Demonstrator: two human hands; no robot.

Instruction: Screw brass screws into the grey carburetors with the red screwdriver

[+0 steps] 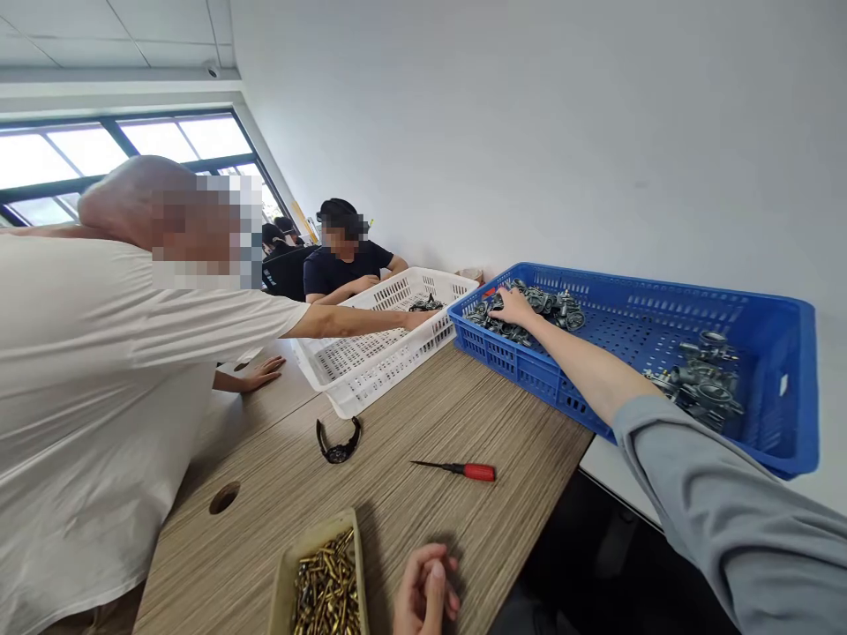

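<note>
My right hand [513,307], on a grey-sleeved arm, reaches into the far left corner of a blue plastic crate [662,304]. Its fingers curl down onto a pile of grey metal cast parts [549,307] and seem to grip one. My left hand [423,589] rests at the near edge of the wooden table [423,414]. It is curled into a loose fist, and whatever it may hold is hidden. Just left of it stands a tan tray of brass screws [326,586].
A red-handled screwdriver [467,470] and a black wristwatch [339,441] lie mid-table. A second heap of metal parts [702,381] fills the crate's right end. A co-worker in a white shirt [99,397] reaches a hand [423,318] into white crates [377,348]. Another person [344,260] sits behind.
</note>
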